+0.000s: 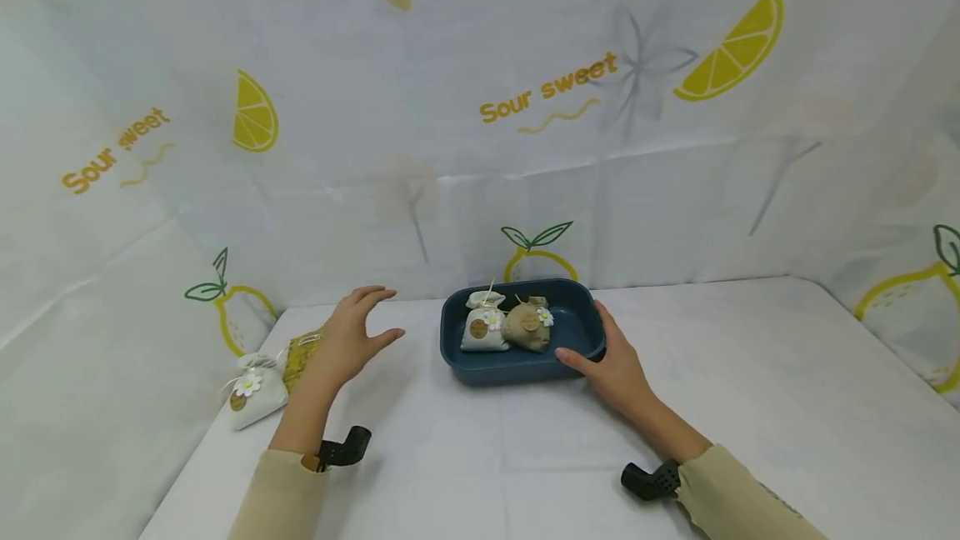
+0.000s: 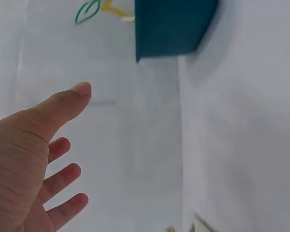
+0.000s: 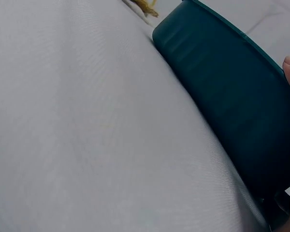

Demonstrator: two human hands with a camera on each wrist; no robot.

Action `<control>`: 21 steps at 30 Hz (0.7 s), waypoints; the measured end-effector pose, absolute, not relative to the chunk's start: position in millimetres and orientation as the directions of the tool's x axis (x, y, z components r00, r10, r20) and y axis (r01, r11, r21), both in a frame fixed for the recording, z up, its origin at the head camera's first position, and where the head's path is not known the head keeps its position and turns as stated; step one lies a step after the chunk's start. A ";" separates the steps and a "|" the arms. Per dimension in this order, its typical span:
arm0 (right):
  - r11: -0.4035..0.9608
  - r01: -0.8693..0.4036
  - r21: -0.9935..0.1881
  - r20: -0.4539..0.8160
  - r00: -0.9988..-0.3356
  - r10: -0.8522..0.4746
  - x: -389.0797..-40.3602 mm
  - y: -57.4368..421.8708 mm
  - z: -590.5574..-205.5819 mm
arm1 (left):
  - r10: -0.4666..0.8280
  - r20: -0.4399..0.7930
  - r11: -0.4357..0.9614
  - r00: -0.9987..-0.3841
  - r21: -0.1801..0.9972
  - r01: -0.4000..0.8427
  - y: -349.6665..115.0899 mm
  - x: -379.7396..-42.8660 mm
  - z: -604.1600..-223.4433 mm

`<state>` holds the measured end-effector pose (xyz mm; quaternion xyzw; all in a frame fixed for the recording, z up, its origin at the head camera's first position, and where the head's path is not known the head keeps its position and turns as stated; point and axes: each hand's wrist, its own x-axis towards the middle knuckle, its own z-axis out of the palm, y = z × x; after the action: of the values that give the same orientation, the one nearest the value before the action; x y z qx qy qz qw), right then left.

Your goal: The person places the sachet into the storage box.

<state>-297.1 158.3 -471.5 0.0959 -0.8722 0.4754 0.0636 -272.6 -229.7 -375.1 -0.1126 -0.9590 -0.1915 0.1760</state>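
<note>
A dark blue rectangular basin [image 1: 495,373] sits on the white cloth, holding a white drawstring sachet [image 1: 472,340] and a tan drawstring sachet [image 1: 531,332], each with a daisy. My right hand [image 1: 618,369] grips the basin's right end, thumb at the front rim and fingers along the outer side. In the right wrist view, the basin's outer wall [image 3: 227,96] fills much of the right half. To the basin's left, my left hand [image 1: 345,340] is raised with thumb and fingers apart and nothing between them. The left wrist view shows the basin's end [image 2: 176,29] beyond that thumb.
Behind my left forearm lie another white sachet [image 1: 258,398] with a daisy and a yellow-green pouch [image 1: 296,357], partly hidden by the hand. A white lemon-print curtain [image 1: 465,215] rises behind the table. Black cameras [image 1: 345,447] are worn on both wrists.
</note>
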 end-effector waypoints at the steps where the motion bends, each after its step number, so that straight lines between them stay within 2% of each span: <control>1: 0.526 -0.230 -0.819 0.205 -0.973 -0.107 -297.0 158.5 -471.1 | 0.129 0.392 0.893 -0.911 0.353 0.278 -237.0 -269.9 -375.9; 5: 0.527 -0.231 -0.818 0.206 -0.973 -0.107 -297.4 158.5 -470.3 | 0.025 0.414 0.869 -0.910 0.441 0.225 -263.5 -260.3 -386.4; 11: 0.531 -0.228 -0.816 0.202 -0.974 -0.106 -296.4 158.3 -470.3 | -0.020 0.412 0.878 -0.911 0.443 0.181 -286.0 -262.6 -402.5; 21: 0.532 -0.230 -0.815 0.203 -0.973 -0.110 -297.4 157.9 -472.5 | -0.108 0.229 0.824 -0.967 0.565 0.042 -314.7 -274.2 -427.7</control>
<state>-297.4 157.9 -472.5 0.0975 -0.8730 0.4736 0.0632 -274.2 -314.7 -427.7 0.0173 -0.9466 -0.2960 0.1263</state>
